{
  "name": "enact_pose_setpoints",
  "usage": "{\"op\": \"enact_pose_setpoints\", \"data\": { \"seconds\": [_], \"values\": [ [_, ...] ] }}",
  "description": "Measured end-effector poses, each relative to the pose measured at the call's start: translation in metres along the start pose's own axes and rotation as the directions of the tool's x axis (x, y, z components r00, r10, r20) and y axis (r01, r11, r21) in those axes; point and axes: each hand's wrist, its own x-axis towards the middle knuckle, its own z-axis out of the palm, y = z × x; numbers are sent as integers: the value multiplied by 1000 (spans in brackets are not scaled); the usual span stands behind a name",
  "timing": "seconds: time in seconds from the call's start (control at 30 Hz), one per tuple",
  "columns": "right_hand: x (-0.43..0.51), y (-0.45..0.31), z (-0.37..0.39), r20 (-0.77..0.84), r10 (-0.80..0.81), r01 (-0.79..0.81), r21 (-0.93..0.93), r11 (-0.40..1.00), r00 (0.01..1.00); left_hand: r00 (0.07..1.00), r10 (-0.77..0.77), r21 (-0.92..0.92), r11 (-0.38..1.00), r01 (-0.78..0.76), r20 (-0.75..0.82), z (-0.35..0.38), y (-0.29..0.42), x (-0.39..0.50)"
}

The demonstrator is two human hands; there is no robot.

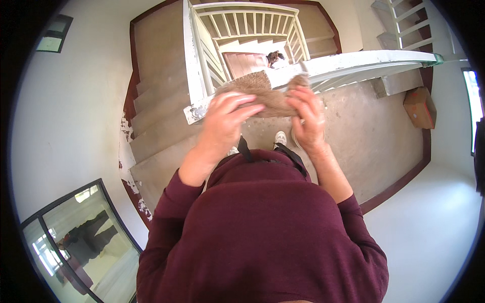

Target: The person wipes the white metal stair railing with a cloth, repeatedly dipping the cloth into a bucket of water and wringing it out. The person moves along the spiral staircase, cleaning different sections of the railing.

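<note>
A brown cloth, with a towel-like texture, stretches between my two hands above the white-painted railing top. My left hand grips its left part from above, fingers pointing right. The right part is bunched in the fingers of my right hand, and a short end sticks up beyond them. Motion blurs the cloth and both hands. Whether the cloth touches the railing cannot be told. At the corner under my left hand, the railing's paint is chipped.
Stairs descend on the left. Beyond the railing, a small dark shape, perhaps a person, shows in the stairwell. A round-rimmed pale container is mostly hidden behind my right hand. A cardboard box stands by the right wall; a window is lower left.
</note>
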Motion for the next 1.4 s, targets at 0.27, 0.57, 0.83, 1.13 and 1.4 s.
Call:
{"op": "enact_pose_setpoints", "data": {
  "seconds": [0.27, 0.57, 0.83, 1.13, 1.4],
  "values": [
    [-9, 111, -13, 18, 130, -125, -159, 979, 991, 943, 322, 142, 933, -331, 83, 106, 11, 36],
    [-28, 129, 58, 300, 238, -76, -464, 882, 924, 990, -74, 147, 988, 56, 121, 137, -46, -22],
    [-24, 52, 119, 438, 38, 136, -359, 923, 898, 925, -349, 71, 937, 342, 151, 101, -65, -106],
    [-35, -23, 172, 493, -80, 95, -6, 995, 867, 743, -606, -225, 711, 666, 285, 10, -61, -171],
    [6, -63, 73, 625, 66, -356, 352, 866, 778, 855, -518, -298, 814, 499, 15, -76, -9, -106]
  ]
}}
